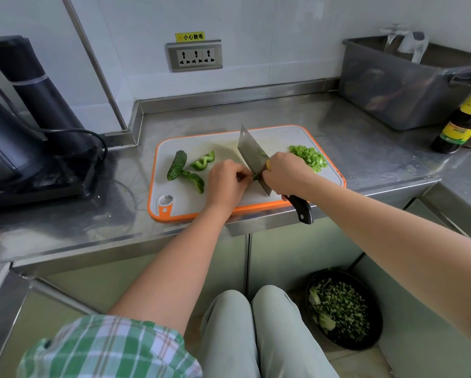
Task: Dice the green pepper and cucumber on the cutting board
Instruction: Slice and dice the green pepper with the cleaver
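1. Head view, layout: the cutting board (pixel 174 144) lies on the steel desk (pixel 351 148). The cucumber (pixel 176 165) sits at the board's left end, just beside two green pepper pieces (pixel 203 160). A diced pile (pixel 308 157) lies at the right end.
2. Head view, hands: the left hand (pixel 226 184) has its fingers (pixel 241 177) curled and pinching a pepper strip (pixel 255 176) against the board. The right hand (pixel 286 174) is wrapped round the handle of the cleaver (pixel 252 156), whose blade meets the strip.
3. Handling: the pepper looks light, thin-walled and glossy, so it will likely slip or curl. Best pinned flat close to the blade, knuckles forward. The cucumber looks firm and round, so it is liable to roll.
4. Direction: the cucumber's long axis runs away from the person, leaning slightly right. The strip is mostly hidden but seems to lie across the blade.
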